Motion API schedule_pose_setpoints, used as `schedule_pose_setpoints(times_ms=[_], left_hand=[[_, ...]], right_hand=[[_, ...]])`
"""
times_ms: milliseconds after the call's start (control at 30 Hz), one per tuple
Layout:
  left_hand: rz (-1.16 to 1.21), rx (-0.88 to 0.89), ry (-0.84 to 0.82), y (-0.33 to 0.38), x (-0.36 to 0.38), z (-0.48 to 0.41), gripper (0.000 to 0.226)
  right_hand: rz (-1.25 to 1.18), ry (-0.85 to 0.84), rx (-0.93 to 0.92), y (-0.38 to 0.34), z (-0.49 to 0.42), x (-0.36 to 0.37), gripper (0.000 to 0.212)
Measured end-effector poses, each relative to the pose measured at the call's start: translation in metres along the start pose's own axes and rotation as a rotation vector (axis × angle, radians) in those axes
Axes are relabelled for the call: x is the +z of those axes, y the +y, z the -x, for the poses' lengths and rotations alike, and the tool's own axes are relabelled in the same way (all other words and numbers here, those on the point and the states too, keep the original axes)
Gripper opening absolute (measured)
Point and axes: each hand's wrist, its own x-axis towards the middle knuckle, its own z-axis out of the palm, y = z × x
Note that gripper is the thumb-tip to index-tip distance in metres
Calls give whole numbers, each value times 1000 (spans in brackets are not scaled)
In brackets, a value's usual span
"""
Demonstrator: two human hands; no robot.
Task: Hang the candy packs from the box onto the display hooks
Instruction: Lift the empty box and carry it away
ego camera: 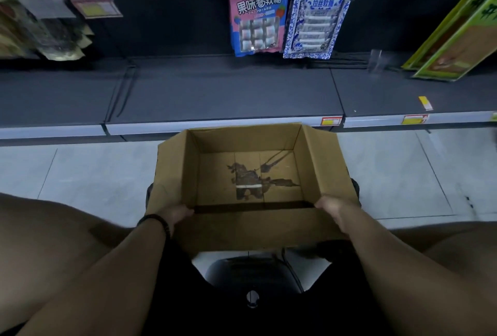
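At far left, blurred dark snack packs (40, 21) hanging in a bunch, with a pink price tag (96, 7) just to their right. Below them, a dark shelf (215, 93) running across the whole view, and pale floor tiles (94, 174) in front of it.

Left of centre, the left hand (176, 214), a dark bracelet (157, 221) on its wrist, gripping the near-left corner of the box (250, 228) with fingers curled over the rim.

In the middle, the box itself: brown cardboard, flaps open, just in front of the shelf edge, a dark stain and a strip of white tape on its bottom. Lifted or resting on the floor: cannot tell.

Above the box, two candy packs hanging side by side against the dark back wall: a pink-and-blue pack (256, 10), then a blue-and-white pack (320, 10) touching its right side, both with lower edges close to the shelf.

Right of centre, the right hand (332, 208) gripping the near-right corner of the box the same way. Red-and-yellow price labels (331, 120) on the shelf edge beyond it.

At far right, tilted yellow-green packs (457, 31).
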Motion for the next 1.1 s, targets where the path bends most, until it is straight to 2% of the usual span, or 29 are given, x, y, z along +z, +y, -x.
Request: schedule_pose_setpoints(times_ms=[33, 67, 133, 167, 233, 267, 333, 400, 433, 533, 567, 633, 667, 733, 833, 900, 967, 1000, 1033, 1100], left_hand=[[81, 14, 3, 4, -5, -2, 8], [190, 25, 19, 9, -14, -2, 14], [440, -21, -40, 19, -30, -8, 30], [585, -99, -131, 20, -38, -13, 37], [841, -328, -227, 13, -47, -21, 31], [962, -426, -238, 10, -44, -18, 36], [1086, -437, -236, 4, -30, -12, 38], [965, -345, -131, 2, -18, -9, 14], [873, -316, -102, 1, -13, -14, 9], [651, -300, -87, -2, -3, -17, 14], [605, -283, -95, -1, -1, -17, 15], [563, -219, -89, 2, 1, -16, 19], [568, -181, -76, 2, 0, -22, 36], [599, -108, -58, 2, 3, -18, 66], [581, 47, 90, -3, 6, -21, 77], [265, 290, 343, -10, 7, -19, 79], [-112, 480, 532, -15, 8, -12, 68], [-219, 527, 527, -17, 9, -13, 70], [-274, 532, 451, -16, 10, -13, 82], [-443, 443, 167, -19, 11, -23, 120]], right_hand=[[-32, 10, 4, -1, 6, -8, 52], [-145, -8, 17, -3, 7, -17, 45], [-549, -103, 93, -5, 15, -33, 30], [-752, -157, 132, -6, 17, -37, 35], [-1064, -187, 220, -5, 9, -35, 49], [-1139, -181, 260, -3, 4, -28, 49], [-1095, -107, 258, -2, 1, -8, 42], [-1035, 8, 166, -1, -4, 7, 38], [-1043, 26, 111, -2, -5, 10, 37], [-1112, -14, -102, -11, -14, 7, 35], [-1083, 38, -179, -13, -19, 7, 38], [-939, 272, -259, -15, -26, 11, 53], [-863, 344, -309, -15, -23, 15, 55], [-756, 359, -418, -15, -21, 24, 51], [-536, 295, -640, -10, -26, 28, 46], [-314, 223, -750, -2, -34, 32, 61], [-75, 158, -726, 7, -34, 34, 86], [40, 122, -686, 10, -31, 34, 103], [119, 75, -647, 14, -32, 33, 119], [319, -65, -540, 16, -33, 31, 138]])
